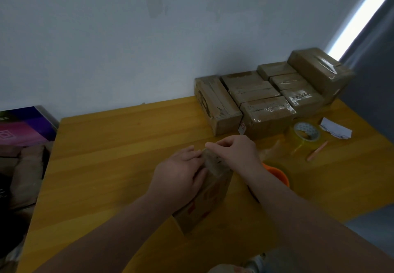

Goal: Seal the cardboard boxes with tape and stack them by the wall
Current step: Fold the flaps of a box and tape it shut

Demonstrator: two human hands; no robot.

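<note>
A small cardboard box point(210, 196) with red print lies on the yellow wooden table point(110, 155) in front of me. My left hand point(181, 174) rests on its left side with fingers laid over the top edge. My right hand point(236, 151) pinches at the box's far top edge, thumb and fingers curled there. A strip of clear tape point(270, 151) trails to the right toward an orange tape roll point(279, 176), partly hidden behind my right forearm. Several taped boxes point(264, 100) stand against the wall at the back right, one point(319, 72) stacked higher.
A second roll of clear tape point(307, 134) lies right of the stacked boxes, with white paper point(335, 131) and an orange pen-like stick point(317, 151) nearby. Left of the table sits a purple box point(25, 125) above brown parcels point(25, 176). A curtain point(371, 59) hangs at right.
</note>
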